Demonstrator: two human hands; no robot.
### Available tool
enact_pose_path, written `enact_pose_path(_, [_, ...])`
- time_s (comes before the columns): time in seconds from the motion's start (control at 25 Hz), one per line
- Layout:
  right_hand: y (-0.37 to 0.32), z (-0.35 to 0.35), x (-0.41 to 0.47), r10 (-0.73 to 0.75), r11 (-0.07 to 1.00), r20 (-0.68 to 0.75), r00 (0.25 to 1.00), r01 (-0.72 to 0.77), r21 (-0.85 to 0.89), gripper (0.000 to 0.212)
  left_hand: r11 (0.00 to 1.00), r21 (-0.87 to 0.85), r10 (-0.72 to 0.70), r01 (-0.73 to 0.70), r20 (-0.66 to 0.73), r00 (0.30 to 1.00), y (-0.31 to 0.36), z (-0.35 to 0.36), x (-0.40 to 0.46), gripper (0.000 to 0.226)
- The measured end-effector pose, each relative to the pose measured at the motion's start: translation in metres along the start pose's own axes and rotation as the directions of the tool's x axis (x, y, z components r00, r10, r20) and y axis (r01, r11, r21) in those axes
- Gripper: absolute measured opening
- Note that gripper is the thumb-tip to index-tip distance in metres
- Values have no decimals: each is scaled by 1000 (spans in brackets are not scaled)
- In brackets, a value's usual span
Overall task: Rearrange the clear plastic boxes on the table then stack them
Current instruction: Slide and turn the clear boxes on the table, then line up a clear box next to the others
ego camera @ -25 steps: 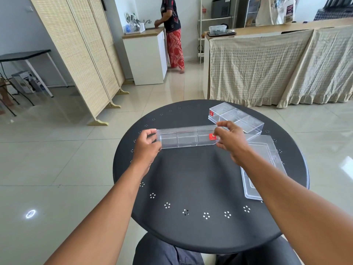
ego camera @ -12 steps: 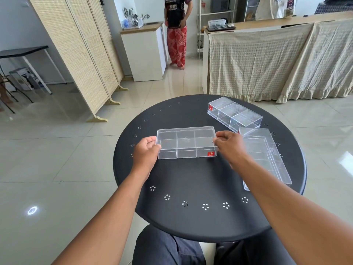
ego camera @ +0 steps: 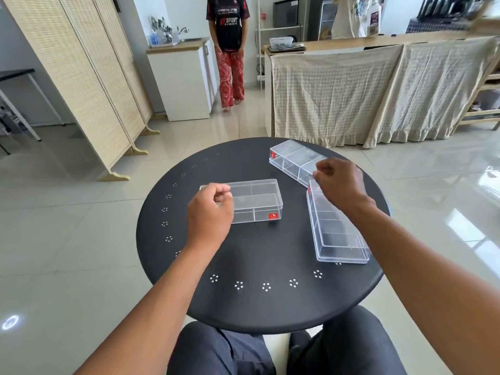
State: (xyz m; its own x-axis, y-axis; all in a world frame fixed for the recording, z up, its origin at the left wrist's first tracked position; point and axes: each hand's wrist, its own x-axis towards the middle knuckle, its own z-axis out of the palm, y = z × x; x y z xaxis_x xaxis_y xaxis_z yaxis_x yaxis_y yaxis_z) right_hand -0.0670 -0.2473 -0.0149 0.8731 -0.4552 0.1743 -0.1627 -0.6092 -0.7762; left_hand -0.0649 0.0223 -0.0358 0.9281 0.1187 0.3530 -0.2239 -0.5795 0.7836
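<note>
On the round black table [ego camera: 257,301] sit three clear boxes, none stacked yet: the middle box [ego camera: 254,203], the far box [ego camera: 293,161], the long box [ego camera: 335,234]. The left hand [ego camera: 209,212] and right hand [ego camera: 341,185] are curled, holding nothing.

"SPORT" reads on the standing person's black shirt [ego camera: 228,21].

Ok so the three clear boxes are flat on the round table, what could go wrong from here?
1. The long box on the right lies near the table rim; a nudge from the right hand above it might tip it off.
2. All three boxes point different ways, so a stack may sit crooked unless the middle box and far box are lined up first.
</note>
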Motion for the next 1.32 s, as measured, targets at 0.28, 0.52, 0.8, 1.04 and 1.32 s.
enact_pose_path(0.28, [62,-33,-28,43,956,218,975,23,-294,46,999,11,-33,32,534,845,64,67,-75,27])
enact_pose_path(0.52, [61,-39,-40,-42,877,126,991,97,-471,46,987,157,-102,10,589,802,57,78,-74,33])
enact_pose_path(0.8, [59,-44,-29,142,937,271,952,-41,-346,56,932,270,-344,242,450,824,16,38,-27,45])
enact_pose_path(1.04, [61,-48,-33,317,945,413,854,-249,-210,64,843,179,-512,507,554,656,18,36,-37,45])
enact_pose_path(1.32, [68,-56,-44,391,857,467,793,-499,131,40,821,-90,-464,564,470,750,16,40,-52,36])
